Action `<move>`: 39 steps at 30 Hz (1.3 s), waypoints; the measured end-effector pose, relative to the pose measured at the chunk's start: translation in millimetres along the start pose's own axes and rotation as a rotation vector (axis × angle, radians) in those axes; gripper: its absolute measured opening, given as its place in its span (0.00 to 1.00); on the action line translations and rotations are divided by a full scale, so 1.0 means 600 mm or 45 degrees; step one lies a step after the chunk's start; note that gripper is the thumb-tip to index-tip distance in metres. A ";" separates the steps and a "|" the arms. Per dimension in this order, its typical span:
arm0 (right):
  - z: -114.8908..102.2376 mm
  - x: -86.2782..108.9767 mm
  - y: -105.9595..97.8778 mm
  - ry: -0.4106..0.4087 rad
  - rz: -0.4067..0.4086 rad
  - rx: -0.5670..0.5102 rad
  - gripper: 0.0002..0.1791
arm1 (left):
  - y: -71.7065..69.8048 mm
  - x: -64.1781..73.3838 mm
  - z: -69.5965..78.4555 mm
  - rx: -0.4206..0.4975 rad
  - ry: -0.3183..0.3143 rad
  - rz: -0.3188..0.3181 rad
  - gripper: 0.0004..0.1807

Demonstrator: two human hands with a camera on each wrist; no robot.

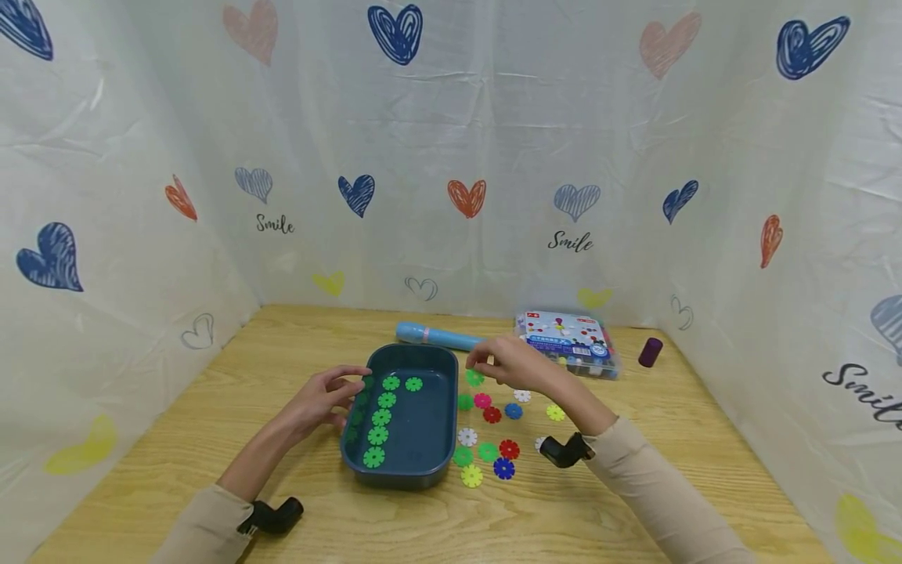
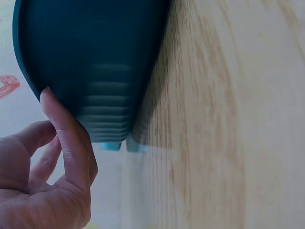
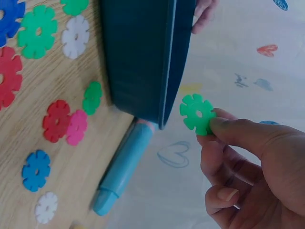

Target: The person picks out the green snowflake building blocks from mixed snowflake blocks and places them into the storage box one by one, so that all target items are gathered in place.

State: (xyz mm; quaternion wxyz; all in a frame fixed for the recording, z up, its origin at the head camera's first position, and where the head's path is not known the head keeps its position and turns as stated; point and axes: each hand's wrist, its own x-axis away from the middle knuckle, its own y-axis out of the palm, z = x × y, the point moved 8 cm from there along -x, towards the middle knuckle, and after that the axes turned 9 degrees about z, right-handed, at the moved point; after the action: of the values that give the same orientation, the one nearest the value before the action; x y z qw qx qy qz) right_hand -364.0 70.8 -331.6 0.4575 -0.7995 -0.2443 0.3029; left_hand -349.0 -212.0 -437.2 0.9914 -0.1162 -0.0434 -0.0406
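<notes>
To the right of the dark blue tray (image 1: 419, 431), above the table (image 1: 282, 352), the right hand (image 1: 517, 365) holds a green notched disc (image 3: 190, 110), its grip clamped with thumb and finger on the edge. At the tray's left rim, the left hand (image 1: 320, 403) rests its fingers, relaxed and apart. Inside the tray lie six green discs (image 1: 378, 435), five in a column along the left and one beside the far end. Loose coloured discs (image 1: 509, 443) lie scattered to the tray's right; a light-blue tube (image 1: 451, 338) lies behind it
</notes>
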 end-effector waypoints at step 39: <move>-0.039 -0.127 0.073 -0.052 -0.141 0.011 0.08 | 0.001 0.004 0.008 -0.008 0.048 -0.033 0.29</move>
State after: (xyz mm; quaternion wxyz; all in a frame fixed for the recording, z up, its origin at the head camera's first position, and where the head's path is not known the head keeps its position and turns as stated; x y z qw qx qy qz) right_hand -395.7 -14.0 -341.3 0.4718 -0.7766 -0.2960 0.2944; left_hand -346.7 -210.4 -432.2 0.9911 -0.1178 -0.0262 -0.0559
